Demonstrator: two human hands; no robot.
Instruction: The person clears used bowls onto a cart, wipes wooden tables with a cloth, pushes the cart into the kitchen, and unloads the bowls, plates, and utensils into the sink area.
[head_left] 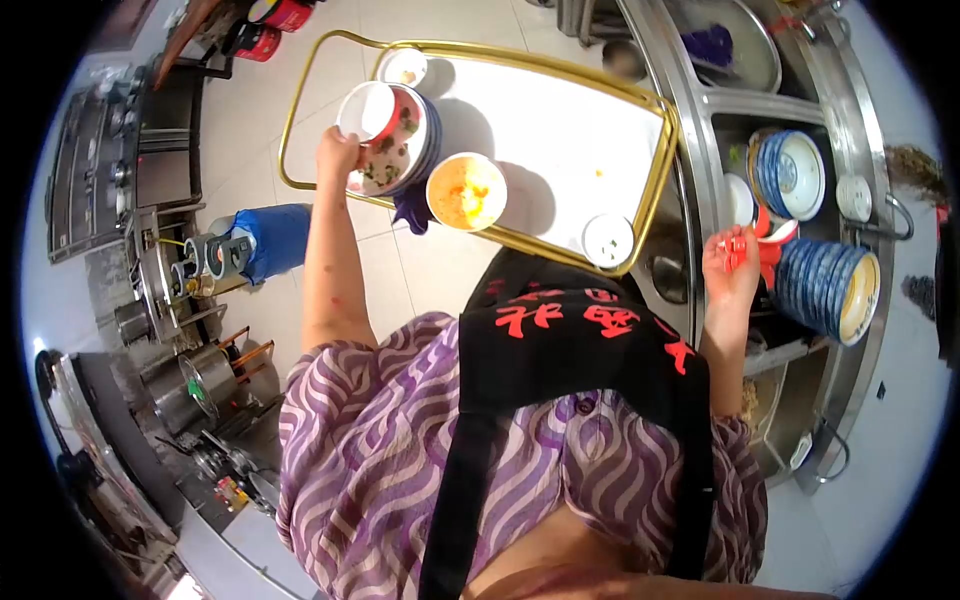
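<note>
My left hand (pixel 338 157) grips a small bowl, red outside and white inside (pixel 366 108), tilted over a stack of bowls (pixel 395 150). The top bowl of that stack holds cloudy liquid with green bits. Beside it on the cart is a white bowl with orange soup residue (pixel 466 192). My right hand (pixel 731 262) is closed over the sink's near side, with something bright red (pixel 735 252) at its fingers, too small to name. Close to that hand lie red and white spoon-like pieces (pixel 771 245) and a stack of blue-patterned bowls (pixel 820 290).
A gold-railed cart (pixel 560 110) with a white top stands ahead. Small white dishes (pixel 403 68) (pixel 608 240) sit at its corners. At right, the steel sink (pixel 765 112) holds more blue-rimmed bowls (pixel 790 175). Leftward are a blue-covered gas cylinder (pixel 270 243) and a large pot (pixel 190 385).
</note>
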